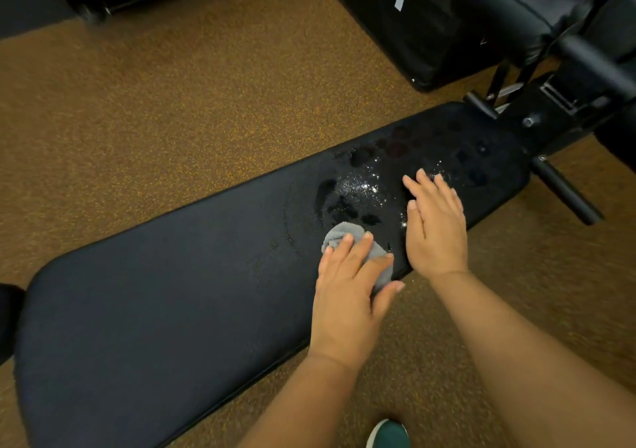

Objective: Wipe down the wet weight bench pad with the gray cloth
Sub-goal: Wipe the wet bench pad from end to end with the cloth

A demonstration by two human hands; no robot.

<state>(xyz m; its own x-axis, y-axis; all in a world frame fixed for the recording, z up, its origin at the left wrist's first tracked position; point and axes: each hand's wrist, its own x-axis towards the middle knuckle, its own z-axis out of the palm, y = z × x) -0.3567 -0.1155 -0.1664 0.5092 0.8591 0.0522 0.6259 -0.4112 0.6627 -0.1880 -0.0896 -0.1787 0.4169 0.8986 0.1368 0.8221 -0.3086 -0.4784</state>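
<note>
Pad (155,292): the dry left stretch gives free room. Left hand (347,296), fingers spread, presses the cloth (344,232) at the near edge, where a stroke may slip off. Water (361,189) lies just beyond. Right hand (435,227), flat, fingers together, rests on wet pad and may skid; the frame (550,117) bounds the right end.

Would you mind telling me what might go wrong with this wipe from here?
The right hand rests flat on the wet patch of the bench pad, so it may slip or smear water about. The gray cloth is bunched small under the left hand near the pad's edge, so it might push water onto the floor.
</note>
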